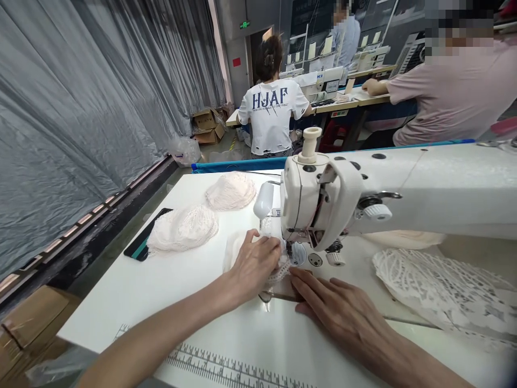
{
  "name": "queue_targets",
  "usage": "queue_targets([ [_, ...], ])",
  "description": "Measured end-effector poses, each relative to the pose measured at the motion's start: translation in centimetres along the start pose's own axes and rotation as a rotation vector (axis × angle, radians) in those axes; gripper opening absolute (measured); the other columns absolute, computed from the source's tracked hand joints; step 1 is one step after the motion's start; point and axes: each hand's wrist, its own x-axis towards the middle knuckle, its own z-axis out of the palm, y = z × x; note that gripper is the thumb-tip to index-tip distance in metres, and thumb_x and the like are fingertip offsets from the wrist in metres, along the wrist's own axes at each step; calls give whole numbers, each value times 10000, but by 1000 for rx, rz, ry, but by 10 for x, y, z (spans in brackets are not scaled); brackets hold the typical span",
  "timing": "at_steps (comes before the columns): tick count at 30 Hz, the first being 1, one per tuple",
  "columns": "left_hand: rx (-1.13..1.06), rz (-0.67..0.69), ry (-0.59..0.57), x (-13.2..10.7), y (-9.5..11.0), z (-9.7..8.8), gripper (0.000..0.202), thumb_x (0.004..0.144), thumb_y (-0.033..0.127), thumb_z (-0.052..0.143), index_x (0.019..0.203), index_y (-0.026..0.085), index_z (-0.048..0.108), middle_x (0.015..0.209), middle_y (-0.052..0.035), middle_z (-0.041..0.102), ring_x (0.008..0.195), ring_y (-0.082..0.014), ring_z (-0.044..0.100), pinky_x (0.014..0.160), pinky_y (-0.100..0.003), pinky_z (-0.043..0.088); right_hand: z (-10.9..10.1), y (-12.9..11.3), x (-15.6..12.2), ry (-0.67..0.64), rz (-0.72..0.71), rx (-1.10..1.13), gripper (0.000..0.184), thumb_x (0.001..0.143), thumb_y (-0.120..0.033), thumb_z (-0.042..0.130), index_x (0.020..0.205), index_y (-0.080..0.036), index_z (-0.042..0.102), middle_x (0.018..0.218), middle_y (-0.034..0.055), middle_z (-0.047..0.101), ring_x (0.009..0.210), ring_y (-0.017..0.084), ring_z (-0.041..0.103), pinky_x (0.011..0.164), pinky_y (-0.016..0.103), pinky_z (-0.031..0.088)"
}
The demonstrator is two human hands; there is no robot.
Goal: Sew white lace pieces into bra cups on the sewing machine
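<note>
A piece of white lace fabric lies under the needle area of a white sewing machine. My left hand bends its fingers over this lace, holding it left of the presser foot. To the right, my right hand rests low on the machine bed, fingers stretched out and thumb apart. Its index fingertip touches the scalloped lace edge. Under my left fingers, part of the fabric is hidden.
Two piles of pale lace pieces, a nearer pile and a farther pile, sit on the left. The nearer one partly covers a dark phone-like object. More lace lies right, under the machine arm. Printed ruler marks the front. People sit beyond.
</note>
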Motion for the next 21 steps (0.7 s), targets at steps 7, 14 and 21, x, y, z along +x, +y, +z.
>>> queue_targets([
  [7, -76, 68, -30, 11, -14, 6, 200, 819, 12, 395, 844, 161, 526, 814, 10, 618, 750, -123, 566, 954, -405, 272, 1, 3, 4, 9, 29, 4, 342, 993, -239, 280, 1042, -92, 585, 1120, 156, 662, 652, 170, 650, 498, 295, 466],
  [14, 3, 79, -23, 12, -14, 10, 201, 827, 14, 387, 840, 150, 534, 824, -6, 611, 740, -137, 565, 951, -420, 287, 1, 2, 3, 14, 24, -5, 347, 993, -225, 286, 1075, -61, 579, 1123, 171, 661, 682, 174, 667, 485, 295, 468],
  [21, 36, 133, 94, -7, 8, 6, 206, 890, 25, 386, 948, 138, 548, 1031, -58, 623, 933, -146, 568, 936, -387, 308, -4, 3, -1, 26, -35, -4, 316, 981, -191, 320, 1035, -71, 607, 1118, 163, 667, 718, 195, 663, 495, 305, 472],
])
